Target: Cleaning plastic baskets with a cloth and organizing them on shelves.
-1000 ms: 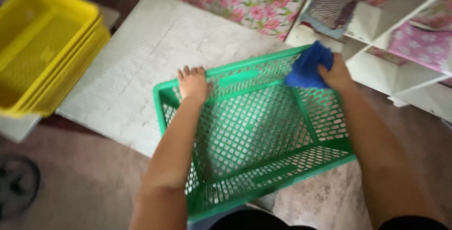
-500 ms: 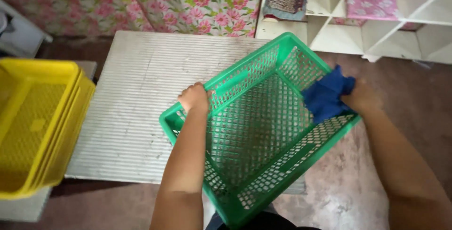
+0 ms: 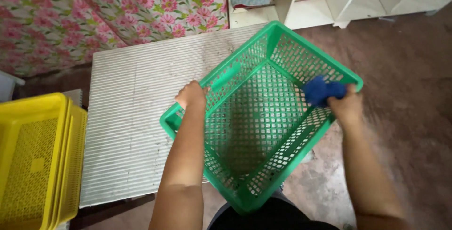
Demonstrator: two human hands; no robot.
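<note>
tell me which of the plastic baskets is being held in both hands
The green mesh basket. The left hand grips its rim and the right hand presses a blue cloth to the opposite wall; the yellow baskets sit stacked and untouched.

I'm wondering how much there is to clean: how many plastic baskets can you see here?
At least 3: one green lattice plastic basket held over the ribbed white board, and two or more yellow plastic baskets nested at the left edge; more may be hidden in that stack.
</note>
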